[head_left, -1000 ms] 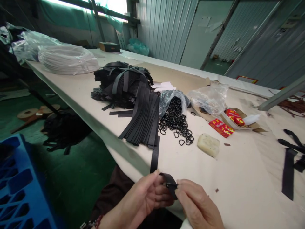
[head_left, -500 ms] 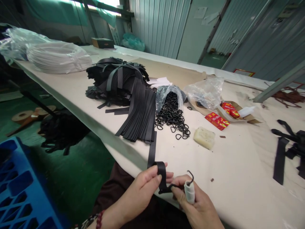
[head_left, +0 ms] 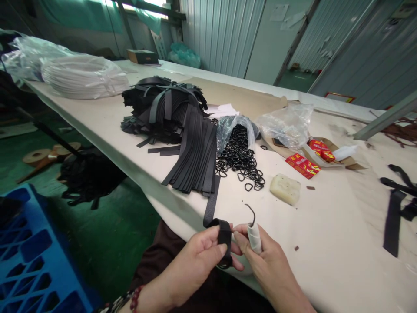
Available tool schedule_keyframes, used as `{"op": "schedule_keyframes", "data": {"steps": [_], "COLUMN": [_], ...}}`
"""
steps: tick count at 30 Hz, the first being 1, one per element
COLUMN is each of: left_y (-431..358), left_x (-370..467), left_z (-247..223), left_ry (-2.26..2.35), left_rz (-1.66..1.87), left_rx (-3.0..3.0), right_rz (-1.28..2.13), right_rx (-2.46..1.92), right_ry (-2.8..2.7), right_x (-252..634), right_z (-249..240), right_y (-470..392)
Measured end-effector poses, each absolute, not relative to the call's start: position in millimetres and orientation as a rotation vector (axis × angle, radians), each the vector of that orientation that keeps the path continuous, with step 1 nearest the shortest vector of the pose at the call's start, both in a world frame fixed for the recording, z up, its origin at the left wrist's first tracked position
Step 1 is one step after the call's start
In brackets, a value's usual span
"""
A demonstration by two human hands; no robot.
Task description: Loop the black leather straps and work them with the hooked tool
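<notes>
My left hand (head_left: 198, 261) is closed on a black strap (head_left: 224, 237), which curls over its fingers; the strap's far part runs back to the strap pile. In my right hand (head_left: 269, 261) is a hook tool (head_left: 254, 238) with a white wrapped handle and a thin, dark, curved tip pointing up. The right thumb and forefinger are pinched together beside the strap loop; whether they touch it is unclear. Beyond the hands, a stack of cut black straps (head_left: 195, 156) lies next to black D-rings (head_left: 239, 152) spilling from a clear plastic bag.
A yellowish wax-like block (head_left: 285, 189) sits right of the rings, near a red packet (head_left: 302, 165) and a crumpled plastic bag (head_left: 288, 126). More black straps (head_left: 393, 221) lie far right. White coiled tubing (head_left: 84, 78) rests back left. A blue pallet (head_left: 35, 248) stands beside the table.
My right hand has risen from the strap's low end to beside the loop, with the hook tool still in it. The strap now curls more tightly round my left fingers.
</notes>
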State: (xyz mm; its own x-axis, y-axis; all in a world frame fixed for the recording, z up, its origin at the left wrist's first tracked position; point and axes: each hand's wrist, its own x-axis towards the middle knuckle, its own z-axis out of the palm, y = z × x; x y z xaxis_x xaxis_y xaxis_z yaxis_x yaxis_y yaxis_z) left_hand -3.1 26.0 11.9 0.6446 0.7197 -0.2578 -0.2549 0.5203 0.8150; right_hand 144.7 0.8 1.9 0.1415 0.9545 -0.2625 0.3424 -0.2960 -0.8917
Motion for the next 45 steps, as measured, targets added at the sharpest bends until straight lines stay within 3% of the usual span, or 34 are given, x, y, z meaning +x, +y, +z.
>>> {"op": "schedule_keyframes", "data": {"steps": [6, 11, 17, 30, 45], "left_y": [27, 26, 28, 21, 22], "left_x": [0, 0, 1, 2, -1], "left_z": [11, 7, 7, 4, 8], "left_ry": [0.615, 0.731, 0.790, 0.689, 0.756], "left_rz": [0.620, 0.657, 0.708, 0.708, 0.710], "left_rx": [0.744, 0.687, 0.778, 0.777, 0.976], "right_rz": [1.494, 1.447, 0.724, -0.354, -0.614], "right_rx": [-1.539, -1.569, -1.552, -0.942, -0.807], "right_ry": [-1.061, -1.020, -1.516, -2.105, -2.220], "right_x": [140, 137, 140, 158, 164], "right_z": [6, 2, -9, 2, 19], "right_y": [5, 4, 0, -10, -2]}}
